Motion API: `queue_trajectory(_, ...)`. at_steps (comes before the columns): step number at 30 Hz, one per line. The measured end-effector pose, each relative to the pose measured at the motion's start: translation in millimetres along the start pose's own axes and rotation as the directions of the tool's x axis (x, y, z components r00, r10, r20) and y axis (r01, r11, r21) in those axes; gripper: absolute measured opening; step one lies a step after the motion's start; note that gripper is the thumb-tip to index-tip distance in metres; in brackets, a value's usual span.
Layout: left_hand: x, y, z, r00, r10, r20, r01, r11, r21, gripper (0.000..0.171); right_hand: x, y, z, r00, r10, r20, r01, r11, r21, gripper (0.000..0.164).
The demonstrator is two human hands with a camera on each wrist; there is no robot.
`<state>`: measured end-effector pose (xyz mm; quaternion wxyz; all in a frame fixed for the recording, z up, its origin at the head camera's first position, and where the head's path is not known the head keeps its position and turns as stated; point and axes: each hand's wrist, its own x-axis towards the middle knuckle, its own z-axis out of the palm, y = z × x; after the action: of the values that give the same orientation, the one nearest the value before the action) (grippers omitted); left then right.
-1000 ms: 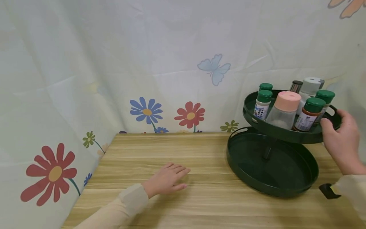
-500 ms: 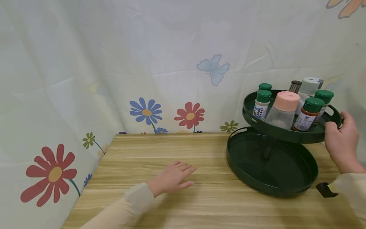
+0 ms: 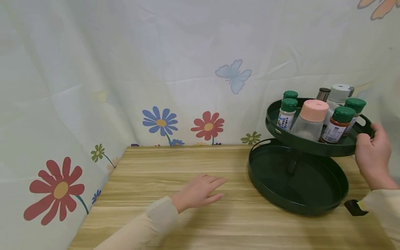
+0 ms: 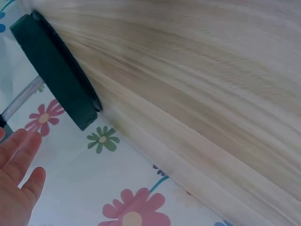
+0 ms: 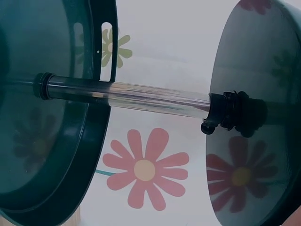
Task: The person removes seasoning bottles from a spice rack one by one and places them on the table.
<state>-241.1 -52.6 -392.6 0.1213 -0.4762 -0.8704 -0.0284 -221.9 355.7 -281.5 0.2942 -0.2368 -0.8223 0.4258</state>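
Observation:
My right hand [image 3: 373,156] grips the right rim of the upper tray [image 3: 312,145] at its handle slot, thumb on the inner side. This dark green tray is the top level of a two-tier rack. On it stand several seasoning bottles: a clear shaker with a pink cap [image 3: 314,111], a green-capped bottle with reddish contents [image 3: 334,130], a green-capped bottle with a white label [image 3: 285,116] and others behind. Below is the wider lower tray [image 3: 312,187], with nothing on it. My left hand [image 3: 200,192] hovers palm down over the table, fingers extended, left of the rack, holding nothing.
A clear post [image 5: 160,99] with a black collar joins the two tiers. The rack stands on the right part of the wood-grain table [image 3: 175,163]. A white curtain [image 3: 187,69] printed with flowers and butterflies hangs behind the table and on its left.
My left hand has moved rightward over the table, toward the rack. My right hand has shifted slightly at the upper tray's rim; the rack and bottles stand where they were.

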Motion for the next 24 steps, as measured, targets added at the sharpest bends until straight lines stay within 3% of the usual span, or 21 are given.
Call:
queue_trajectory(15, 29.5, 11.2, -22.6, 0.985, 0.112, -0.13, -0.109, 0.994, 0.025, 0.045, -1, -1, 0, 1.0, 0.019, -0.013, -0.018, 1.0, 0.011, 0.057)
queue_trajectory(20, 37.6, 15.1, -27.8, 0.979, 0.132, -0.153, -0.128, 0.991, 0.035, 0.046, 1, -1, 1, 1.0, -0.002, -0.03, 0.001, 1.0, -0.025, 0.051)
queue_trajectory(24, 45.1, 18.0, -32.6, 0.97, 0.155, -0.188, -0.149, 0.988, 0.048, 0.045, 1, 0, 0, 0.999, -0.009, -0.05, 0.007, 1.0, -0.027, 0.035)
